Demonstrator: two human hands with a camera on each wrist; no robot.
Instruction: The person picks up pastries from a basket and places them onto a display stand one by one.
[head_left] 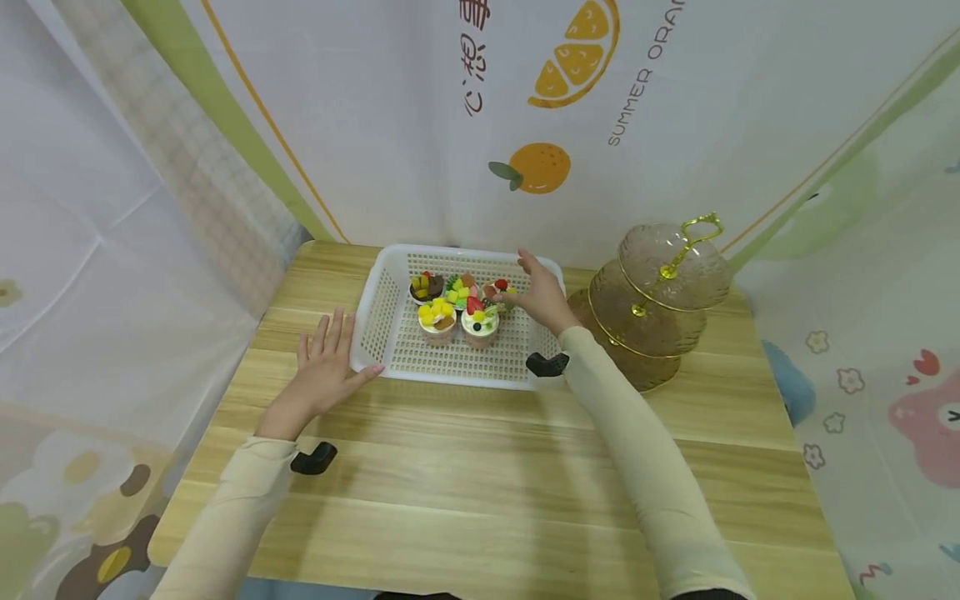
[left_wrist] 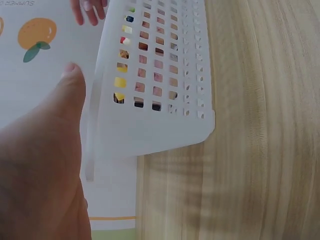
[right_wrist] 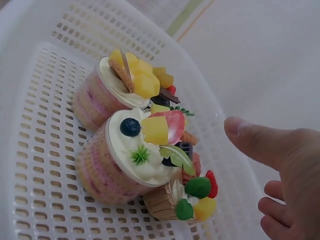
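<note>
A white perforated plastic basket [head_left: 450,382] holds several toy-like dessert cups. At its front are a cup topped with yellow cubes [head_left: 437,317] and a cream cup with a strawberry and a blueberry [head_left: 480,327]. Behind them stand a chocolate-topped cup [head_left: 429,287] and others partly hidden. My right hand [head_left: 546,298] hovers over the basket's right side, thumb and fingers apart around nothing, close to the rear right cup with green leaves [right_wrist: 194,195]. At the basket's left front corner, my left hand [head_left: 324,373] lies with fingers spread, thumb tip near the rim.
To the right of the basket stands a three-tier clear stand [head_left: 652,308] with a gold handle, close beside my right forearm. Both stand on a wooden table [head_left: 450,483]. A printed cloth [head_left: 420,150] hangs right behind the table's back edge.
</note>
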